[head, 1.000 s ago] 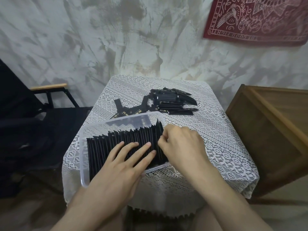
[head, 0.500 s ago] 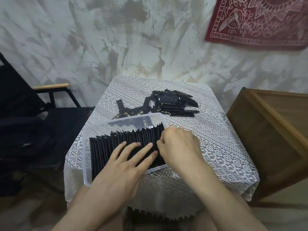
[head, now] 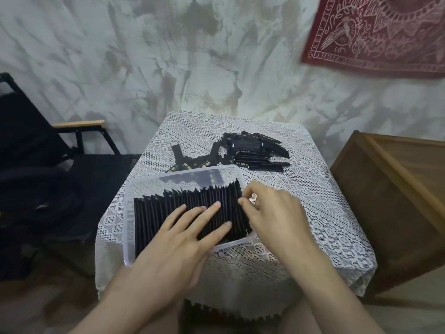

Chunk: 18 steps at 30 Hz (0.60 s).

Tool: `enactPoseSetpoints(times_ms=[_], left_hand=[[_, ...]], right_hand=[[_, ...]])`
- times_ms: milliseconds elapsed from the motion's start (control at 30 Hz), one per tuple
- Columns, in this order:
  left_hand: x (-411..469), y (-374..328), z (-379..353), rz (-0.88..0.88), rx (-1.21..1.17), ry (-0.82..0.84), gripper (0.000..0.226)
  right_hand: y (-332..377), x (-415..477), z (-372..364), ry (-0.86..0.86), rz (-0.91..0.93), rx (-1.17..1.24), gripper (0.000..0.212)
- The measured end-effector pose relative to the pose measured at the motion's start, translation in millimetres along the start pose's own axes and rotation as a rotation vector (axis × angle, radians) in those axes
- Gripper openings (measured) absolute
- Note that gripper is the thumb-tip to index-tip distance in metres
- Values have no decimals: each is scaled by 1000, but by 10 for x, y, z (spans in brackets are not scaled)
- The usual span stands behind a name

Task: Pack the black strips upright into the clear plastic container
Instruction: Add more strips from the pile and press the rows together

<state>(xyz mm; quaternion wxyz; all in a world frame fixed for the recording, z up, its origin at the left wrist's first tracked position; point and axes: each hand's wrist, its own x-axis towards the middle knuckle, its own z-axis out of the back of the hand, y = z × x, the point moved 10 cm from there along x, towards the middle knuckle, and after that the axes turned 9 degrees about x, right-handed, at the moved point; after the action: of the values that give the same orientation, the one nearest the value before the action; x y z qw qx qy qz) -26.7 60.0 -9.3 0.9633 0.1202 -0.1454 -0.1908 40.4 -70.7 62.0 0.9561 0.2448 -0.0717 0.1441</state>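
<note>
left hand [head: 178, 247] flat on black strips [head: 166, 201] (in clear container [head: 128, 225]); right hand [head: 274, 213] pinches the end one.

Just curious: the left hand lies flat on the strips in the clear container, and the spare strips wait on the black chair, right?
Not the chair. The head view shows the spare strips piled on the lace-covered table, behind the clear container; the rest holds.

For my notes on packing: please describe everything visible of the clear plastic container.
The clear plastic container is a shallow rectangular tub of cloudy see-through plastic with rounded corners. It sits skewed on the lace tablecloth, nearly full of upright black strips. The left hand rests flat on them; the right hand pinches strips at its right end.
</note>
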Motion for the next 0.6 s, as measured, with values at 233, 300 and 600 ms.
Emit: enactPoseSetpoints(times_ms=[233, 300, 600], left_hand=[[24, 19, -5, 15, -22, -2, 57], [16, 19, 2, 13, -21, -5, 57], [71, 49, -26, 3, -42, 27, 56]], right_hand=[[11, 20, -31, 32, 82, -95, 33], [19, 12, -71, 55, 89, -128, 35], [-57, 0, -168, 75, 81, -111, 42]])
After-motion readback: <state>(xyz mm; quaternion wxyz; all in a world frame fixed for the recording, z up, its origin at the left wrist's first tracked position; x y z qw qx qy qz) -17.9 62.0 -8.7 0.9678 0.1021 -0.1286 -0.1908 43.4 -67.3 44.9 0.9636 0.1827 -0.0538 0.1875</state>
